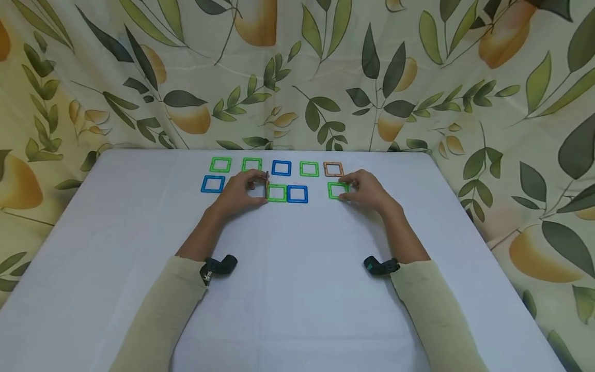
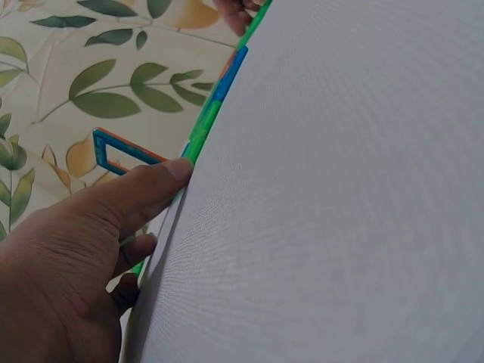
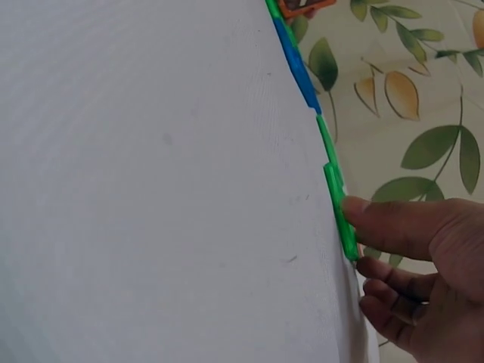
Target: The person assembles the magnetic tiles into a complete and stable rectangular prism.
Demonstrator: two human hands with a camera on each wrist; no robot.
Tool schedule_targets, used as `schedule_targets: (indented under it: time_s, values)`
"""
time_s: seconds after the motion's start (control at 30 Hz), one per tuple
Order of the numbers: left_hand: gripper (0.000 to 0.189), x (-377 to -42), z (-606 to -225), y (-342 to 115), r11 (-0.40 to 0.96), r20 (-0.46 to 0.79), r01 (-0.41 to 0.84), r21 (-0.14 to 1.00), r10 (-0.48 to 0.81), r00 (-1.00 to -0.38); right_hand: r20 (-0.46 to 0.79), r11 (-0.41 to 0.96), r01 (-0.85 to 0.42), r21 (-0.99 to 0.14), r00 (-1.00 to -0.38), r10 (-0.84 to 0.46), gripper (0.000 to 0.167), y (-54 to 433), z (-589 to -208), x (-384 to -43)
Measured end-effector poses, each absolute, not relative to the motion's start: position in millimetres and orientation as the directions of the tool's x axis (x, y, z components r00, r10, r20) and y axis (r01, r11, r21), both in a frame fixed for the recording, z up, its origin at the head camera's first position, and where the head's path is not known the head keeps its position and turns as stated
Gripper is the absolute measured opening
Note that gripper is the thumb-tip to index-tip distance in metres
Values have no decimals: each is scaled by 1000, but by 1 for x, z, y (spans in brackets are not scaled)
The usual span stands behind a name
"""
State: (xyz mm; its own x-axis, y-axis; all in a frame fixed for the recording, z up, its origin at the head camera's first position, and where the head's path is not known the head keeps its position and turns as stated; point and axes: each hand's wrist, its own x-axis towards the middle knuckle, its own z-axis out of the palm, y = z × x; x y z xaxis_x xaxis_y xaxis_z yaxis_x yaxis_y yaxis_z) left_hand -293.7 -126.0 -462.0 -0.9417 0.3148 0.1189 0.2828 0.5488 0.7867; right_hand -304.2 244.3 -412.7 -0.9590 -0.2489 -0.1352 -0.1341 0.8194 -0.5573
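Beige-sleeved arms (image 1: 160,310) reach forward; the left hand (image 1: 239,191) grips an upright frame (image 2: 99,149). The right hand (image 1: 369,192) pinches a green square (image 3: 339,217).

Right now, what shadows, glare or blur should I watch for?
Head: soft shadow below the right hand, its green frame clearly outlined; left wrist: faint ripples across the white tabletop; right wrist: dim, fingers slightly soft; no strong glare anywhere.

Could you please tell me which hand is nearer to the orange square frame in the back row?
Right: the right hand is just in front and right of the orange square frame; the left hand is farther, to its left.
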Motion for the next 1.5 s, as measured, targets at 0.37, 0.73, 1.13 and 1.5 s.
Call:
schedule_targets:
  time_s: [0.37,0.73,1.13,1.5]
  values:
    - [68,-295,-460,-127,549,104,264,793,305,-947,-128,784,-97,-613,-967,-219,51,248,-418,-302]
    - [68,-296,-464,-125,529,128,294,796,328,-936,-23,740,-121,-662,-983,-182,46,247,-418,-290]
    - [67,-297,-460,-127,532,121,277,800,310,-943,118,707,-217,-673,-975,-187,20,237,-417,-288]
    - [66,-297,-463,-128,521,139,296,801,318,-938,148,668,-244,-703,-969,-198,14,227,-411,-283]
